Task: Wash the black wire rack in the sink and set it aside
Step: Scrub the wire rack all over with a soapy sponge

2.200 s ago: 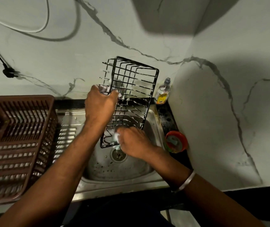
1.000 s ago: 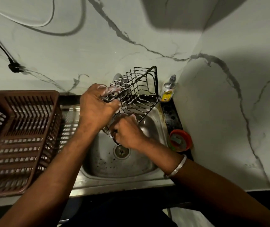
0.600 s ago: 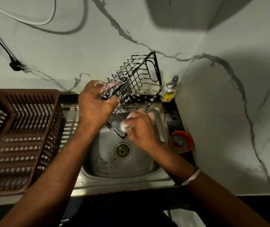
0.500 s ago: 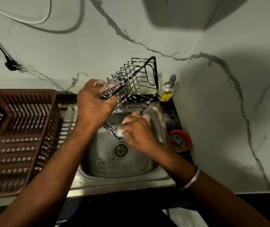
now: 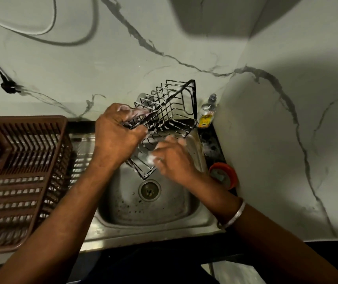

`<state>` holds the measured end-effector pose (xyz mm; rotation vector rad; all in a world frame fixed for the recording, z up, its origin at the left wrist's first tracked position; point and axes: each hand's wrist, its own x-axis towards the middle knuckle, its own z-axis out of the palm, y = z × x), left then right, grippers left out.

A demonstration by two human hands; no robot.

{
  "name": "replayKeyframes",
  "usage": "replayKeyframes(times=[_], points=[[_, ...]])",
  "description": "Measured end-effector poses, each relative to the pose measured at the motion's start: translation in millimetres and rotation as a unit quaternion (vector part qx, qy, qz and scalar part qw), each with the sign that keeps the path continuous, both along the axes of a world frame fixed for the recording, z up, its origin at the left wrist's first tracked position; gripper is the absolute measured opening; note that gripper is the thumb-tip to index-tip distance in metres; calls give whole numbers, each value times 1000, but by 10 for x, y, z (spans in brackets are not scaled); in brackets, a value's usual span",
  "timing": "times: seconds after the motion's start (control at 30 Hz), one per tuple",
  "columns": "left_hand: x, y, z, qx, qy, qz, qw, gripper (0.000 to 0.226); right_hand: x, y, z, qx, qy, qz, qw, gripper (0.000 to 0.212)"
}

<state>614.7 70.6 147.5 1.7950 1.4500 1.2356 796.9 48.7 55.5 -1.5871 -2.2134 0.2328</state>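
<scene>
The black wire rack (image 5: 170, 111) hangs tilted over the steel sink (image 5: 149, 220), streaked with white foam. My left hand (image 5: 116, 138) grips its upper left edge, fingers curled round the wires. My right hand (image 5: 172, 158) is against the rack's lower right side and holds a small foamy scrub pad (image 5: 150, 159) in its fingers. The hand is blurred. The rack's lower corner points at the drain (image 5: 149, 190).
A brown plastic dish basket (image 5: 20, 173) stands on the drainboard to the left. A small clear bottle (image 5: 208, 111) with a yellow label is in the back corner. An orange-rimmed round container (image 5: 224, 177) sits right of the sink, against the marble wall.
The rack has been turned from flat-on to edge-on and tilted. My right hand moved from its bottom edge up along the lower right side, rubbing with the pad.
</scene>
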Motion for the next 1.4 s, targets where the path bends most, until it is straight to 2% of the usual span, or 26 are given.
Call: replayKeyframes(times=[0.1,0.13,0.2,0.23,0.33,0.37,0.47,0.6,0.7,0.83,0.93,1.0,1.07,1.17,1.23,1.3,1.4], points=[[31,-41,-11,-2,-18,-13,1000,43,89,184,93,-4,-13,-156,988,11],[45,-48,-1,5,-20,-19,1000,43,26,183,117,-15,-30,-138,990,10],[62,-41,28,7,-23,-29,999,45,-163,118,100,-53,-38,-41,997,8],[67,-39,43,6,-22,-32,999,46,-187,108,123,-52,-30,-32,998,8],[75,-59,84,9,-23,-35,999,47,-59,260,218,-13,-18,-181,983,9],[69,-61,93,10,-24,-36,999,46,-65,274,204,-13,-15,-186,982,8],[16,-29,92,14,-3,-25,1000,42,-159,150,149,-25,3,-52,998,7],[-45,-20,79,-22,-9,14,1000,40,65,205,123,38,-28,-142,989,14],[-58,-15,117,-10,4,1,1000,40,33,57,65,21,-14,-27,999,18],[-71,-25,119,-29,-4,7,1000,41,238,102,105,56,15,-136,989,17],[-48,-18,138,-29,9,-1,1000,41,139,-1,57,30,-16,-36,999,25],[-43,-7,148,-38,9,-10,999,42,138,-9,63,39,-15,-44,998,31],[-26,-16,172,-52,-9,-17,998,41,160,53,103,38,-31,-79,996,25],[31,-45,252,-67,-11,-17,998,35,-16,2,102,-23,-77,-22,997,29],[29,-37,308,-74,1,-30,997,32,-120,-61,49,-63,-45,0,997,28],[-5,-12,353,-93,38,-53,993,36,-147,-76,-7,-69,7,-31,997,22],[-95,32,400,-78,87,-130,985,67,-220,-103,-54,-75,85,-93,989,18]])
